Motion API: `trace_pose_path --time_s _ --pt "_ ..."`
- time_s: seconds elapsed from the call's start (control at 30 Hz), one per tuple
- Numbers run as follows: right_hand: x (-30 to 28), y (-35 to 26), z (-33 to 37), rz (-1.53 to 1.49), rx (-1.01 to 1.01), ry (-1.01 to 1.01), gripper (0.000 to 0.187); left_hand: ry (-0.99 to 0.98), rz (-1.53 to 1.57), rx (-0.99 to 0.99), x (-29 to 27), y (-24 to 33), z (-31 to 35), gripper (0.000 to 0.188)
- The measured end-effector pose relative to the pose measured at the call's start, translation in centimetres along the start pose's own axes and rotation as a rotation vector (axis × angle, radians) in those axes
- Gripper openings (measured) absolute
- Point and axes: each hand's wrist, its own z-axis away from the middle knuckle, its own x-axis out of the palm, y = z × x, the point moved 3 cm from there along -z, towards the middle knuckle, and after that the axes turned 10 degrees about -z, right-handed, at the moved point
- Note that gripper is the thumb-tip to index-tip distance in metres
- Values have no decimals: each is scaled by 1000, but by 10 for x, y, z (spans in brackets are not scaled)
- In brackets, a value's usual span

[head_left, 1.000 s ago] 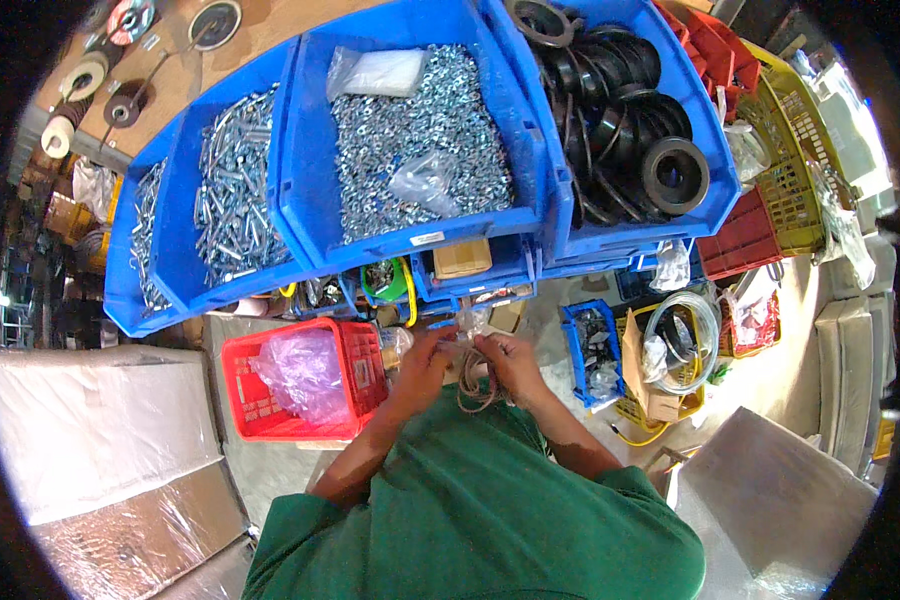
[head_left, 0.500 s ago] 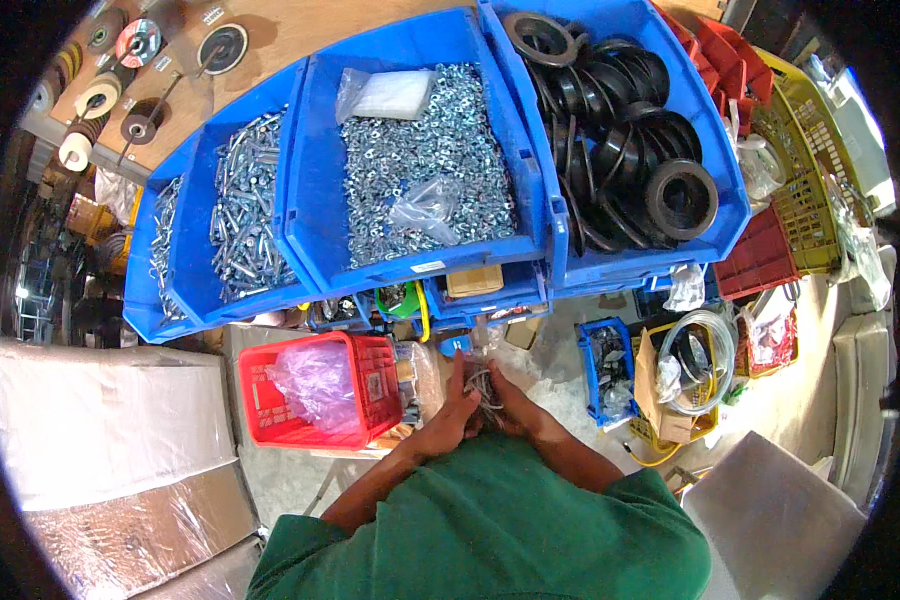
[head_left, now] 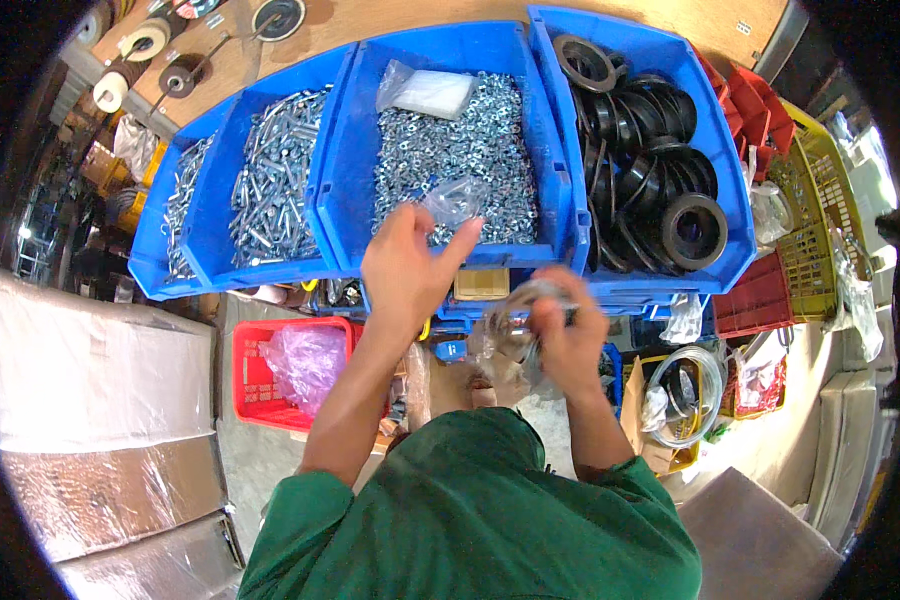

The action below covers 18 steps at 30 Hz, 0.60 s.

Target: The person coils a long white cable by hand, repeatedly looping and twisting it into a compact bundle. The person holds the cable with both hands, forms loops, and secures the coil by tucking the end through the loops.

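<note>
My left hand [head_left: 407,265] is over the front edge of a blue bin [head_left: 335,165] full of small shiny metal pieces [head_left: 490,150], perhaps nuts or washers. Its thumb and fingers are apart, with nothing visible between them. Just beyond the fingertips, a crumpled clear plastic bag [head_left: 455,200] lies on the metal pieces; whether I touch it, I cannot tell. To the right, in front of the bins, my right hand [head_left: 575,340] grips a clear plastic bag [head_left: 505,330]. Motion blurs this bag, and what is inside it is unclear.
Bolts [head_left: 278,175] fill the bin to the left; black rings [head_left: 695,232] fill the right one. A white block in plastic [head_left: 435,93] lies among the metal pieces. Below stand a red basket [head_left: 255,400] and a coil of clear hose [head_left: 715,375].
My hands were together low in front of my body around a clear bag. They have parted: the left has reached up to the bin, the right has moved up and right with the bag.
</note>
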Motion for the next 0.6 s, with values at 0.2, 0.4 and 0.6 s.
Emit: trace_pose_path --time_s 0.2,0.4,0.6 --pt "0 -57 -62 99 -479 258 31 67 202 -129 34 -26 -22 25" --pt "39 -44 -89 1 -351 6 34 -127 784 -271 32 -39 -16 16" --pt "68 -17 -106 132 -396 26 28 -139 960 -249 20 -23 -27 17"
